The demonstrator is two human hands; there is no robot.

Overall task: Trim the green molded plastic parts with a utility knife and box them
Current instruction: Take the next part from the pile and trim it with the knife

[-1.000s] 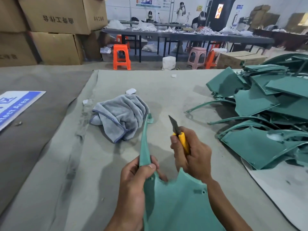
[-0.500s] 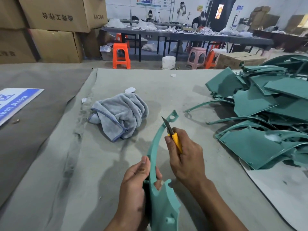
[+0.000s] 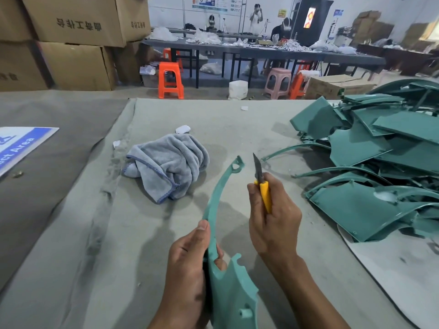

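Note:
My left hand (image 3: 187, 264) grips a green molded plastic part (image 3: 231, 283) low in the middle of the view, thumb pressed on its thin curved arm, which arcs up and away to a small looped tip. My right hand (image 3: 273, 219) holds a yellow utility knife (image 3: 262, 186) just right of that arm, blade pointing up and clear of the plastic. A heap of more green parts (image 3: 370, 167) lies on the right side of the table.
A crumpled grey towel (image 3: 168, 165) lies beyond my hands on the grey table cover (image 3: 95, 233). A blue-and-white sign (image 3: 16, 148) sits at the left edge. Cardboard boxes (image 3: 78, 41) stack at back left, with stools, a long table and people behind.
The green part has been turned edge-on in my left hand, its curved arm now leaning right. My right hand with the knife has drawn slightly right, off the arm.

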